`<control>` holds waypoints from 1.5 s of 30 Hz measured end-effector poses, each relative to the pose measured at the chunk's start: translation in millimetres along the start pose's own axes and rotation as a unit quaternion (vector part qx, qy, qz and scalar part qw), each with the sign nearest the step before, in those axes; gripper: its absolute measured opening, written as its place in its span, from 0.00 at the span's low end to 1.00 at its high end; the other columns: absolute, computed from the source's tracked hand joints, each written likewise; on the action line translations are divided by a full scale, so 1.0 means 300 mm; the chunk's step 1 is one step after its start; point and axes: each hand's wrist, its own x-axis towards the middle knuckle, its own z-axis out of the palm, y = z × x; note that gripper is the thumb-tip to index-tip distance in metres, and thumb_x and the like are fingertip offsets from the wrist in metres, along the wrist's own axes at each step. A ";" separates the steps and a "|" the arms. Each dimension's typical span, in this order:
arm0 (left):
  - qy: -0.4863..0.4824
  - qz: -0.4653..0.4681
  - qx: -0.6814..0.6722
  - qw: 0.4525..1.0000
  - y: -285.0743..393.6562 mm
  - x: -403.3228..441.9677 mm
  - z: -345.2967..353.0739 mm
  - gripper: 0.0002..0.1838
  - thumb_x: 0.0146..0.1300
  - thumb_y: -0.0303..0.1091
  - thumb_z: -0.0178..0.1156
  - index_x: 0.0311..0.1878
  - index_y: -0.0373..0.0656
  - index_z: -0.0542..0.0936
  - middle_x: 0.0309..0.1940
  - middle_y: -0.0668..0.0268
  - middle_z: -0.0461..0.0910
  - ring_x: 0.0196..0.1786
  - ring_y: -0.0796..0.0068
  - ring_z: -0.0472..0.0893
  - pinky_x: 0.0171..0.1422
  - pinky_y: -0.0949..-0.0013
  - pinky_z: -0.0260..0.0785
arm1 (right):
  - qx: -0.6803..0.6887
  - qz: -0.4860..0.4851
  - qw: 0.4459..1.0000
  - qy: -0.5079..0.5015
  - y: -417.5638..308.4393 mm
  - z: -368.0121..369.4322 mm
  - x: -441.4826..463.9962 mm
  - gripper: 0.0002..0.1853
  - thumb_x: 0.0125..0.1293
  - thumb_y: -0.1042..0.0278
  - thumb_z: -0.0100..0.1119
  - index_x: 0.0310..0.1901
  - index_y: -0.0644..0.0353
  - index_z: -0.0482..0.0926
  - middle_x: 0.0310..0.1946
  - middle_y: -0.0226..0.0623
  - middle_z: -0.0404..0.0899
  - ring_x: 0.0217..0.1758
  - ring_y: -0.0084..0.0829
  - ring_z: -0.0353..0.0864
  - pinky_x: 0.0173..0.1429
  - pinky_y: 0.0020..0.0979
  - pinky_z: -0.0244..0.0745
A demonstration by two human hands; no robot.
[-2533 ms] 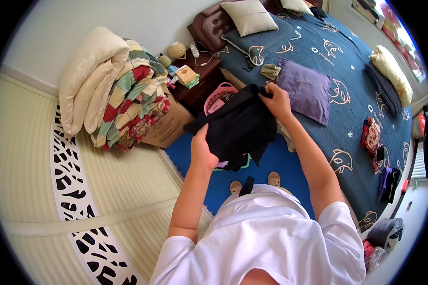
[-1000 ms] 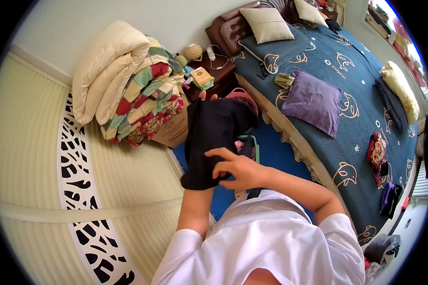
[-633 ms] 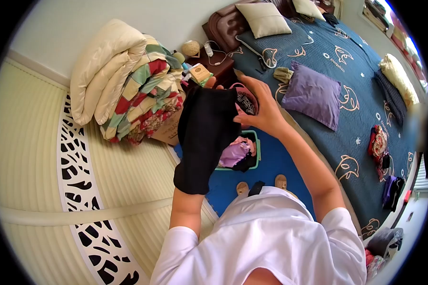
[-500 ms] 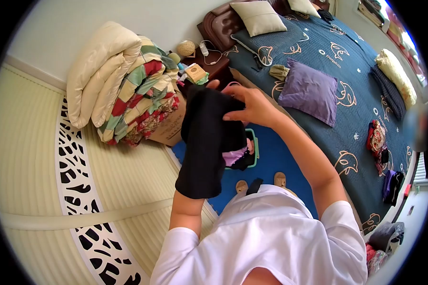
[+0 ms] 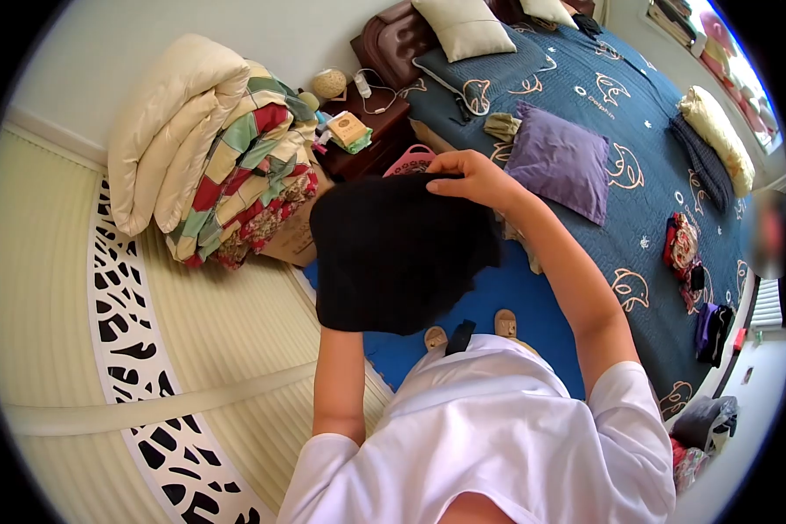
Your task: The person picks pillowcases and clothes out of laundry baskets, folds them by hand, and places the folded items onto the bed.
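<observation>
A black cloth garment (image 5: 402, 253) hangs in front of me, spread between my two arms. My right hand (image 5: 476, 182) pinches its upper right edge between thumb and fingers. The cloth covers my left hand completely; only the forearm below it shows, so its fingers cannot be seen. Behind the garment, the rim of a pink basket (image 5: 410, 161) peeks out above the cloth.
A bed with a blue dolphin cover (image 5: 620, 262) holds a purple pillow (image 5: 561, 164) and small folded clothes (image 5: 683, 249). Folded quilts (image 5: 175, 131) sit on a cardboard box (image 5: 293, 236) at left. A nightstand (image 5: 380, 140) stands beside the bed. A blue mat (image 5: 524, 288) lies underfoot.
My right hand has taken hold of the garment's upper edge and moved right, widening the cloth. The garment, earlier narrow over my left forearm, now hides my left hand and the green basket.
</observation>
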 end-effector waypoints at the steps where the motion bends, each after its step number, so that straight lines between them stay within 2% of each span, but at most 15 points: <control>1: -0.004 0.017 0.021 1.000 0.012 0.015 -0.003 0.17 0.58 0.32 0.57 0.51 0.44 0.68 0.42 0.57 0.72 0.44 0.62 0.75 0.53 0.65 0.65 | 0.013 0.000 1.000 -0.011 0.007 0.001 0.002 0.14 0.60 0.68 0.63 0.46 0.65 0.77 0.38 0.29 0.78 0.42 0.18 0.74 0.48 0.22 0.69; 6: -0.089 0.103 0.173 0.975 0.069 0.027 0.058 0.16 0.56 0.32 0.58 0.48 0.43 0.71 0.40 0.57 0.72 0.42 0.62 0.75 0.49 0.66 0.66 | -0.005 0.088 0.993 -0.076 0.033 0.070 -0.005 0.31 0.53 0.56 0.71 0.53 0.66 0.71 0.44 0.32 0.76 0.48 0.22 0.73 0.56 0.24 0.65; 9: -0.149 0.152 0.249 0.945 0.085 0.026 0.119 0.15 0.55 0.32 0.59 0.46 0.42 0.72 0.38 0.56 0.72 0.41 0.62 0.75 0.47 0.67 0.68 | 0.145 0.093 0.983 -0.068 0.070 0.123 -0.008 0.33 0.51 0.58 0.72 0.54 0.67 0.71 0.46 0.34 0.77 0.50 0.24 0.74 0.59 0.26 0.65; 13: -0.175 0.107 0.088 0.975 0.153 -0.011 0.172 0.14 0.55 0.33 0.60 0.44 0.41 0.72 0.37 0.56 0.72 0.40 0.61 0.75 0.46 0.68 0.68 | 0.255 0.093 0.962 -0.017 0.056 0.145 -0.011 0.27 0.49 0.68 0.72 0.51 0.66 0.74 0.43 0.34 0.79 0.47 0.24 0.78 0.57 0.26 0.70; 16: -0.060 0.120 0.296 0.946 0.169 -0.066 0.146 0.36 0.53 0.34 0.65 0.65 0.36 0.62 0.61 0.53 0.68 0.64 0.62 0.67 0.67 0.68 0.59 | 0.223 0.073 0.972 0.031 0.015 0.147 -0.013 0.22 0.49 0.75 0.70 0.48 0.66 0.76 0.40 0.32 0.81 0.42 0.22 0.79 0.54 0.25 0.72; 21: -0.008 -0.046 0.022 0.999 -0.068 -0.063 -0.064 0.30 0.55 0.36 0.65 0.59 0.35 0.68 0.54 0.56 0.73 0.56 0.63 0.72 0.61 0.66 0.64 | 0.183 0.013 0.968 0.171 -0.017 0.144 -0.005 0.19 0.50 0.79 0.67 0.46 0.63 0.77 0.38 0.30 0.81 0.41 0.20 0.79 0.52 0.23 0.72; 26: 0.009 -0.153 -0.162 0.975 -0.226 -0.056 -0.116 0.24 0.56 0.38 0.65 0.54 0.34 0.74 0.48 0.59 0.78 0.47 0.64 0.78 0.55 0.65 0.69 | 0.106 0.001 0.970 0.218 0.057 0.151 0.019 0.17 0.50 0.78 0.67 0.44 0.64 0.78 0.37 0.29 0.81 0.40 0.20 0.79 0.50 0.23 0.73; 28: -0.003 -0.157 -0.071 0.985 -0.244 -0.027 -0.135 0.22 0.56 0.37 0.65 0.51 0.34 0.75 0.44 0.61 0.80 0.43 0.67 0.78 0.51 0.66 0.70 | 0.060 0.014 0.971 0.229 0.081 0.140 0.024 0.17 0.50 0.78 0.68 0.43 0.65 0.78 0.36 0.29 0.82 0.39 0.19 0.79 0.49 0.23 0.73; 30: -0.023 -0.157 0.120 0.980 -0.257 0.015 -0.155 0.19 0.55 0.34 0.65 0.48 0.35 0.77 0.34 0.62 0.81 0.35 0.73 0.78 0.44 0.71 0.70 | -0.151 0.007 0.947 0.284 0.102 0.125 0.023 0.17 0.49 0.76 0.69 0.42 0.66 0.78 0.34 0.28 0.82 0.38 0.18 0.79 0.47 0.24 0.74; 31: -0.013 -0.061 0.235 0.970 -0.219 0.037 -0.143 0.15 0.56 0.34 0.63 0.43 0.35 0.77 0.25 0.62 0.79 0.29 0.75 0.76 0.37 0.71 0.67 | -0.152 0.010 0.946 0.287 0.118 0.124 0.024 0.17 0.49 0.76 0.69 0.42 0.66 0.78 0.34 0.28 0.82 0.38 0.18 0.79 0.47 0.24 0.74; 34: -0.013 -0.042 0.290 0.956 -0.209 0.100 -0.140 0.13 0.58 0.33 0.60 0.43 0.34 0.76 0.25 0.60 0.77 0.30 0.76 0.76 0.38 0.71 0.67 | -0.171 -0.016 0.928 0.330 0.142 0.131 0.021 0.20 0.46 0.67 0.70 0.41 0.64 0.77 0.32 0.40 0.83 0.36 0.33 0.83 0.43 0.30 0.74; 36: -0.040 -0.052 0.270 0.961 -0.243 0.132 -0.141 0.11 0.61 0.33 0.56 0.44 0.36 0.76 0.29 0.63 0.78 0.33 0.75 0.76 0.38 0.71 0.66 | -0.338 -0.012 0.862 0.379 0.143 0.156 0.009 0.17 0.50 0.65 0.68 0.42 0.58 0.76 0.31 0.44 0.82 0.36 0.43 0.82 0.41 0.36 0.74; 38: -0.057 -0.225 -0.068 0.970 -0.247 0.157 -0.114 0.13 0.63 0.33 0.54 0.48 0.39 0.75 0.35 0.66 0.79 0.36 0.75 0.77 0.39 0.74 0.66 | -0.329 -0.008 0.861 0.388 0.105 0.212 -0.009 0.17 0.51 0.67 0.67 0.42 0.60 0.76 0.30 0.45 0.80 0.35 0.44 0.81 0.40 0.34 0.74; 41: -0.019 -0.303 -0.093 0.948 -0.089 0.156 -0.021 0.15 0.64 0.36 0.52 0.51 0.39 0.71 0.37 0.67 0.76 0.40 0.77 0.76 0.43 0.72 0.69 | -0.318 -0.046 0.874 0.363 0.110 0.283 -0.028 0.17 0.50 0.69 0.64 0.43 0.55 0.75 0.33 0.43 0.80 0.38 0.46 0.80 0.40 0.38 0.74; 45: -0.085 -0.332 -0.210 0.916 -0.207 0.169 -0.003 0.17 0.67 0.38 0.49 0.55 0.42 0.71 0.45 0.64 0.77 0.49 0.70 0.77 0.52 0.68 0.71 | -0.341 -0.058 0.891 0.294 0.130 0.381 -0.066 0.26 0.44 0.72 0.63 0.49 0.52 0.73 0.44 0.39 0.78 0.45 0.41 0.79 0.45 0.37 0.76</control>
